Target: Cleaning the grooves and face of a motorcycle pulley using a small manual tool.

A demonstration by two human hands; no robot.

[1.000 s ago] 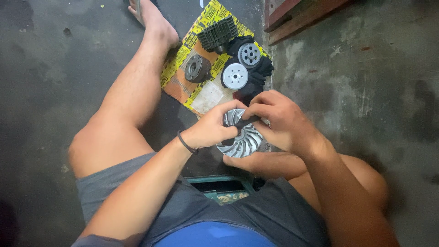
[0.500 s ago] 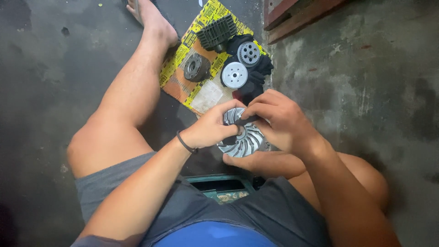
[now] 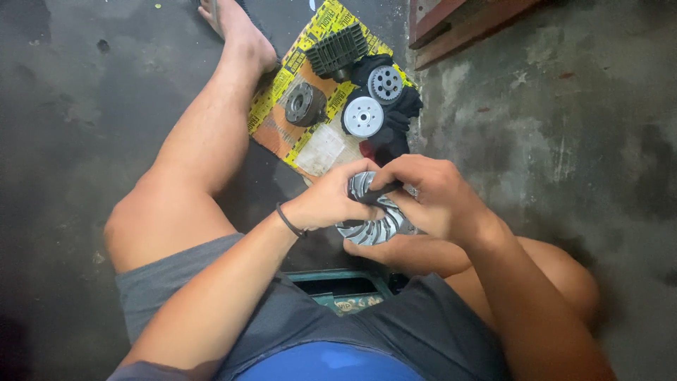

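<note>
Here the person sits on the concrete floor with both hands in front of the knees, working on a silver finned disc, a round metal part with curved vanes. The left hand cups its left edge, fingers curled round the rim; the right hand closes over the top and pinches something dark against the disc's middle, though what it is cannot be made out. Farther off, on a yellow-and-orange cardboard sheet, lie parts already set aside: a dark ribbed block, a dark round hub, a white wheel and a toothed gear on black cloth. By the look of it, the disc is still being worked, not yet laid among them.
</note>
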